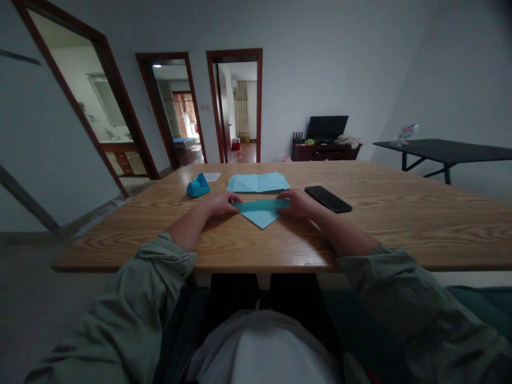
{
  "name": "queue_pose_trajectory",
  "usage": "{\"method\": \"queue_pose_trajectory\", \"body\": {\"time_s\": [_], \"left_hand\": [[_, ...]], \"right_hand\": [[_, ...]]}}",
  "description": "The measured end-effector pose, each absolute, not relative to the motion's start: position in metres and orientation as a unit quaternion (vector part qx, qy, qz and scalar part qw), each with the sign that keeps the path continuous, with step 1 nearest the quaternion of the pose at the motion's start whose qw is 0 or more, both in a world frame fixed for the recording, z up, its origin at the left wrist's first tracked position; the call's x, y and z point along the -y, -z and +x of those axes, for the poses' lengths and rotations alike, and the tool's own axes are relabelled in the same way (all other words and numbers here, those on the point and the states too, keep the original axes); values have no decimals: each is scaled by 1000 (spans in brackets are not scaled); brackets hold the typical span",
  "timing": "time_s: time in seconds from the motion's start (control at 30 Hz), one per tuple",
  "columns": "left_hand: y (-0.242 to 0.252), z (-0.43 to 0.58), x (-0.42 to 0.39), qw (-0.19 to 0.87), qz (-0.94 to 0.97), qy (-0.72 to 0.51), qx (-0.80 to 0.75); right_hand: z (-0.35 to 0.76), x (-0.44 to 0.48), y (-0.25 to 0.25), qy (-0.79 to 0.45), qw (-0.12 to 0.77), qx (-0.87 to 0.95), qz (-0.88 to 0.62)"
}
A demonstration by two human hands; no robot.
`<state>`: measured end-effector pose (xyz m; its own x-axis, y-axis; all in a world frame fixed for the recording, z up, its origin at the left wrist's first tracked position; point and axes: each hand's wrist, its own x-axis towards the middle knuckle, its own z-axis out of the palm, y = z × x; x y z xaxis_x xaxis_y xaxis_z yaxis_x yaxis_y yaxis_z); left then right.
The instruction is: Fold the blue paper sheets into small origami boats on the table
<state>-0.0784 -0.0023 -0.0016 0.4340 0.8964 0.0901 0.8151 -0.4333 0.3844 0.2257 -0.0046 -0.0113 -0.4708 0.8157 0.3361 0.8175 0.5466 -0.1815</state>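
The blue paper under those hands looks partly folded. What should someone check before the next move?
1. Blue paper lying flat on the wooden table: ok.
2. Right hand and left hand both on the paper's folded band, one at each end: ok.
3. Fold pressed into a sharp crease: cannot tell, too small to see.
4. Black phone apart from the paper: ok.
5. Pale blue folded sheet apart from the paper: ok.
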Motion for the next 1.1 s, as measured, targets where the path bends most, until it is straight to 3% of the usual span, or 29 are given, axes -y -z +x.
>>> {"method": "queue_pose_trajectory", "body": {"time_s": [0.23, 0.8, 1.03, 1.1], "left_hand": [[5, -79, -2, 164, 843, -116, -498], [3, -79, -4, 194, 810, -80, -548], [3, -82, 1, 187, 823, -125, -521], [4, -81, -1, 190, 819, -171, -514]], "right_hand": [[221, 8, 10, -78, 146, 872, -461], [231, -4, 18, -93, 119, 827, -542], [228, 2, 13, -131, 132, 840, -510], [227, 3, 12, -137, 177, 834, -504]]}}
